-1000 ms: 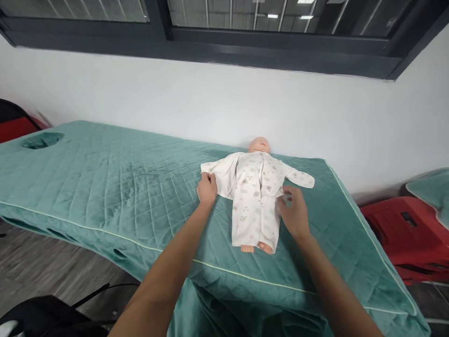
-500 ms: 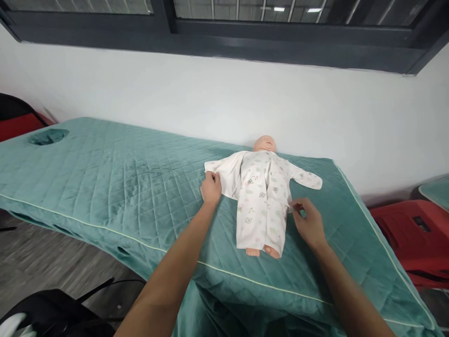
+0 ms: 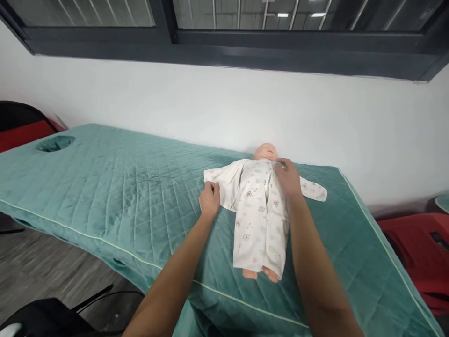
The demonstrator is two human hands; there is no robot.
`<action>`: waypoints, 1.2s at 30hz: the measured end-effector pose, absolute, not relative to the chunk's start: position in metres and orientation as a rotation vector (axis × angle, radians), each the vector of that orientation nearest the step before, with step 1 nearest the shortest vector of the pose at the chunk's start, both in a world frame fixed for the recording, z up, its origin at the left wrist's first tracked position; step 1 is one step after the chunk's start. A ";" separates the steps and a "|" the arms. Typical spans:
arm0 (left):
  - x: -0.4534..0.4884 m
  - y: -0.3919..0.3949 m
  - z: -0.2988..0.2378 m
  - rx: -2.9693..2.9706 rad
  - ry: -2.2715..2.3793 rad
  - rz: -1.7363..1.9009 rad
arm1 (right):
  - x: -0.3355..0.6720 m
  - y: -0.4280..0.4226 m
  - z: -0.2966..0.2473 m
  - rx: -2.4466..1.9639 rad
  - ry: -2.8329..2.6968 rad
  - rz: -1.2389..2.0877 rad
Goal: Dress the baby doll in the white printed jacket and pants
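Observation:
A baby doll (image 3: 265, 151) lies on its back on a green quilted bed cover (image 3: 140, 178), its head toward the wall and its bare feet toward me. It wears a white printed baby shirt (image 3: 257, 178) and matching pants (image 3: 249, 238). At the lower edge of the shirt's spread left side, my left hand (image 3: 209, 200) is closed in a pinch on the cloth. My right hand (image 3: 289, 179) is over the doll's shoulder beside the collar, fingers curled together. What its fingertips hold, if anything, is hidden. The right sleeve (image 3: 315, 190) stretches out beyond my wrist.
A white wall (image 3: 157, 98) with a dark window frame (image 3: 245, 49) rises behind the bed. The cover has a hole (image 3: 56, 143) at the far left. Red objects stand at both sides, one a red case (image 3: 417, 248) at right. A black item (image 3: 42, 318) is at lower left.
My right hand has moved from the shirt's lower right edge up to the doll's collar and shoulder. My left hand stays at the shirt's left side. The view has shifted slightly.

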State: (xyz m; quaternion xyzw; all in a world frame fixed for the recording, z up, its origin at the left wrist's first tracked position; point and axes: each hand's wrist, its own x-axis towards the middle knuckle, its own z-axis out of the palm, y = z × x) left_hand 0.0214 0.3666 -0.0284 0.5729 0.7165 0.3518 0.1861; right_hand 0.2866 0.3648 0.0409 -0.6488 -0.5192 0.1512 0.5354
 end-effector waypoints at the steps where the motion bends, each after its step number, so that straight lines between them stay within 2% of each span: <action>1: 0.021 0.367 -0.029 1.605 1.994 1.004 | 0.285 0.370 0.039 -1.555 -1.278 0.374; 6: 0.030 0.368 -0.025 1.469 1.659 1.230 | 0.280 0.373 0.025 -1.499 -1.414 0.463; 11: 0.055 0.357 0.019 1.324 1.412 1.277 | 0.281 0.369 0.028 -1.510 -1.383 0.559; 13: 0.064 0.346 0.044 1.475 1.223 1.176 | 0.282 0.370 0.030 -1.522 -1.349 0.563; 17: 0.077 0.330 0.082 1.934 0.839 0.683 | 0.288 0.369 0.030 -1.465 -1.266 0.530; 20: 0.083 0.343 0.091 1.949 0.916 0.645 | 0.293 0.369 0.029 -1.448 -1.277 0.494; 25: 0.105 0.408 0.085 1.997 1.245 0.895 | 0.298 0.370 0.029 -1.458 -1.423 0.459; 31: 0.142 0.447 0.081 2.200 1.215 0.655 | 0.304 0.374 0.025 -1.503 -1.531 0.415; 36: 0.148 0.448 0.077 2.142 1.209 0.685 | 0.302 0.374 0.025 -1.557 -1.509 0.379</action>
